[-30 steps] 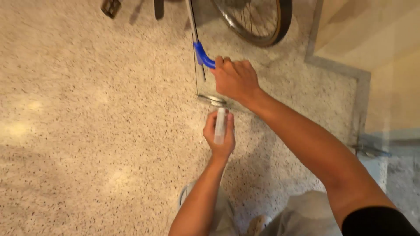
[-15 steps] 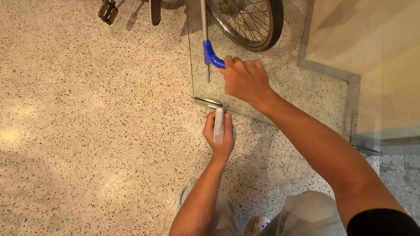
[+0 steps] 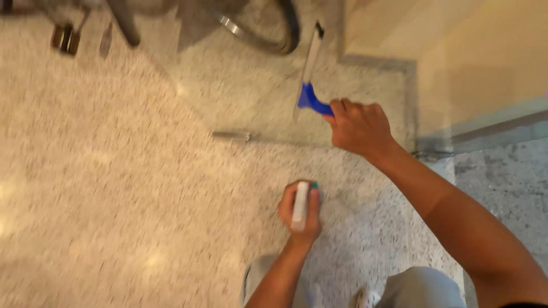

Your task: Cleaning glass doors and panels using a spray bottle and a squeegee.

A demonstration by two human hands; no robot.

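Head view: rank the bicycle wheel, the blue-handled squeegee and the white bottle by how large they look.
1. Bicycle wheel, though cut off by the frame.
2. Blue-handled squeegee, in the right hand.
3. White bottle, in the left hand; it sits nearer the camera, so true size is unsure.

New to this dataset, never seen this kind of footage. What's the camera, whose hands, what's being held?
There is no machine here: a person wears a camera on the head, and it looks down at their own two bare hands. There is only this one view.

The right hand grips the blue plastic handle of a window squeegee, whose pale blade lies against a clear glass panel. The left hand is closed around a small white bottle with a teal tip.

Below is a speckled terrazzo floor. A bicycle wheel shows at the top edge, and the person's grey-clad knees at the bottom. The picture is somewhat motion-blurred.
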